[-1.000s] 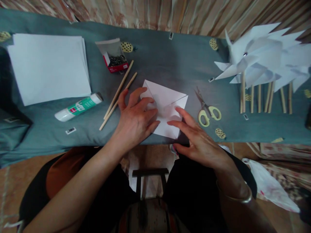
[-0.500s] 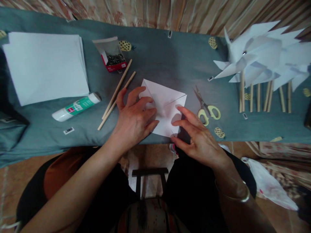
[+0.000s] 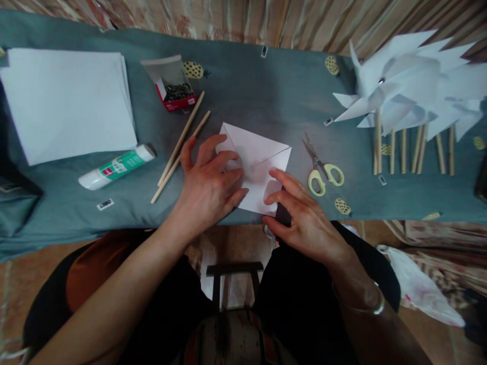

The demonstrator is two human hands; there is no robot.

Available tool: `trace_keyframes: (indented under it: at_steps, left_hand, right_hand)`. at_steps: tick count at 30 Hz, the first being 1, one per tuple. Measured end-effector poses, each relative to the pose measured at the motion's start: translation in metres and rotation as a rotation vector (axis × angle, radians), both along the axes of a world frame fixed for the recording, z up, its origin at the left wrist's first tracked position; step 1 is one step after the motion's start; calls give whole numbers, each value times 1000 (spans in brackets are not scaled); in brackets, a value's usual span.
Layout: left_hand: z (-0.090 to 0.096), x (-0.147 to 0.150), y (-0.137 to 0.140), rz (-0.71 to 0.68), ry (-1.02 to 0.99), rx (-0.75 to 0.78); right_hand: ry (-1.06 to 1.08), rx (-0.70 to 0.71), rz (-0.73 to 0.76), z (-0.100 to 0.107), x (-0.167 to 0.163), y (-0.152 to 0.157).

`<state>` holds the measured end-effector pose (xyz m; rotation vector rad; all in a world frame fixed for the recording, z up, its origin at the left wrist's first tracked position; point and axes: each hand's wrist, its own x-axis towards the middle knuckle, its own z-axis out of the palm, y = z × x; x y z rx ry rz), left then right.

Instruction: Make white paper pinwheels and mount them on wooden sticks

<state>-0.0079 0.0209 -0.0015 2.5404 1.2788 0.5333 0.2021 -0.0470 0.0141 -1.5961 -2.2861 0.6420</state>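
Note:
A square of white paper [image 3: 255,147] lies near the table's front edge, with slits running in from its corners. Across its left side rests my left hand [image 3: 211,180], open, its fingers spread and bent over the sheet. My right hand [image 3: 299,208] is open at the lower right of the paper, fingers apart, the fingertips at the sheet's right part. Whether those fingertips lift a corner is hard to make out. Two wooden sticks [image 3: 178,147] lie just left of my left hand. Scissors [image 3: 319,167] with pale yellow handles lie right of the paper, blades partly apart.
A stack of white paper [image 3: 70,101] and a glue bottle [image 3: 116,167] lie on the left. At the back stands an open red box [image 3: 177,94] of small dark metal pieces. Several white paper pinwheels [image 3: 414,86] on wooden sticks lie at the right on the green tablecloth [image 3: 243,76].
My right hand has shifted slightly left along the paper's right side. My left hand stays over the left side of the sheet. The whole view has moved a little.

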Motion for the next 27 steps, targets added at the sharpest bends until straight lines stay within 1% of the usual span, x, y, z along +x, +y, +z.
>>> trace_keyframes:
  at_steps: [3,7,10,12,15,18,21,24,27]
  left_hand:
    - [2,0,-1,1,13,2]
    - [4,0,-2,-12,31,1]
    - [4,-1,-2,-16,27,17]
    - [3,-1,-2,-14,31,27]
    - [2,-1,-2,-16,39,44]
    - [2,0,-2,-14,37,44]
    - [3,0,-3,-9,44,7]
    - [4,0,-3,1,51,5]
    - [3,0,-3,24,48,15]
  right_hand:
    - [-14,70,5,-1,-2,-1]
    - [-18,207,42,-4,-4,-3]
    - [-11,257,47,-5,-5,-1]
    - [22,255,23,-4,-6,2]
    - [136,219,-39,-2,-9,8]
    - [264,153,-121,-3,-14,15]
    - [360,67,-191,-6,-19,22]
    - [374,5,-221,-7,-22,28]
    - [317,28,-208,-6,-25,32]
